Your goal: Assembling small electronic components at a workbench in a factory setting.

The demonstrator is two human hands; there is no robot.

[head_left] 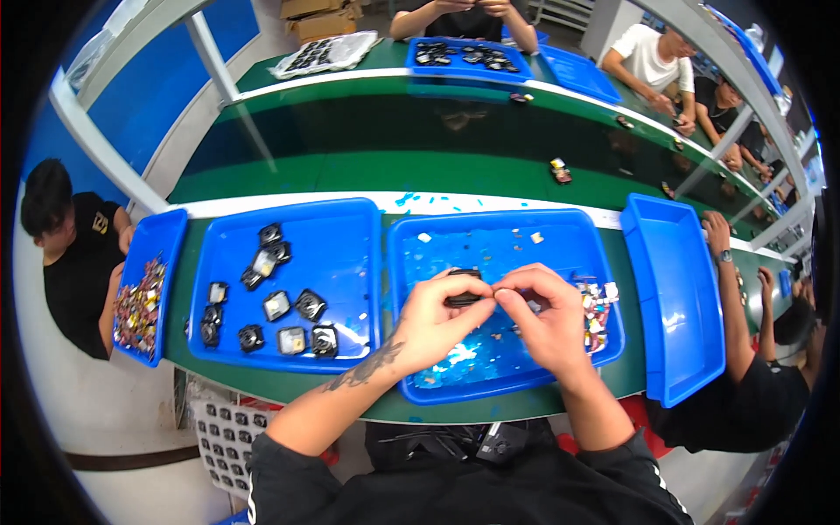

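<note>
Above the middle blue tray (420, 394), my two hands meet at the fingertips. My left hand (437, 317) is closed around a small black part (464, 275), mostly covered by the fingers. Thumb and index finger of my right hand (551, 317) are pinched together against the left fingertips; whatever they grip is too small to make out. Small colourful pieces (598, 311) are heaped at this tray's right end, and tiny scraps lie over its bottom. In the blue tray to the left (199, 289) are several black square housings (310, 304), some with a pale block inside.
At far left stands a narrow blue tray (179, 236) of small colourful parts, beside a seated person (74, 271). A deep blue tray (674, 297) stands at right. Beyond a white ledge, a green belt (367, 171) carries a small part (560, 171). Other people work across it.
</note>
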